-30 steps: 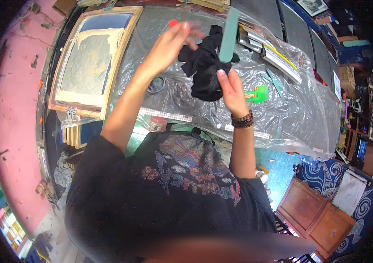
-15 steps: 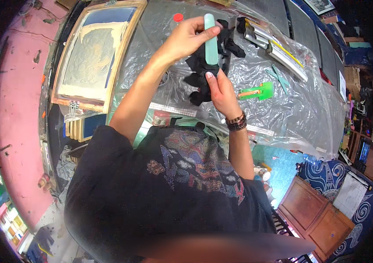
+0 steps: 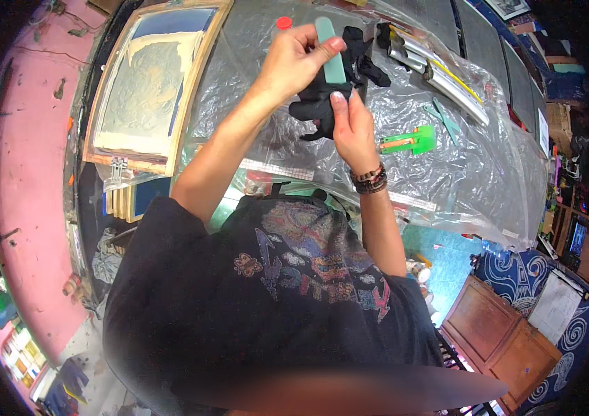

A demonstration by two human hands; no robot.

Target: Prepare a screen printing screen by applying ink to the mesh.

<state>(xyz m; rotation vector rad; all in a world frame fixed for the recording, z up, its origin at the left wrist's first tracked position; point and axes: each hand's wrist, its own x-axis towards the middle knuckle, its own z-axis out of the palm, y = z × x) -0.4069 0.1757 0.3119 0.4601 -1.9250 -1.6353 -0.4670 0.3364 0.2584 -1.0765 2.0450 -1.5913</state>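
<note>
A pale green flat bar (image 3: 334, 68) with a rounded top end stands nearly upright above the plastic-covered table. My left hand (image 3: 289, 64) is closed on its upper part, thumb across the front. A black cloth (image 3: 314, 109) wraps the bar's lower end, hiding it. My right hand (image 3: 355, 135) grips that cloth from below, its thumb pressed on top; loose folds hang to the left. Just right of this hand, on the plastic, lies a bright green scraper (image 3: 419, 141) with an orange-brown streak along its handle.
A wood-framed printing screen (image 3: 175, 132) stands at the left. Metal-handled blades (image 3: 450, 93) lie at the back right near a light blue crossed tool (image 3: 443, 121). A red lid (image 3: 284, 23) shows behind my left hand. Clear plastic sheeting (image 3: 488, 187) covers the table.
The black cloth and my right hand have risen along the bar, so less of its green length shows. The hanging folds have bunched up. My left hand has shifted slightly left.
</note>
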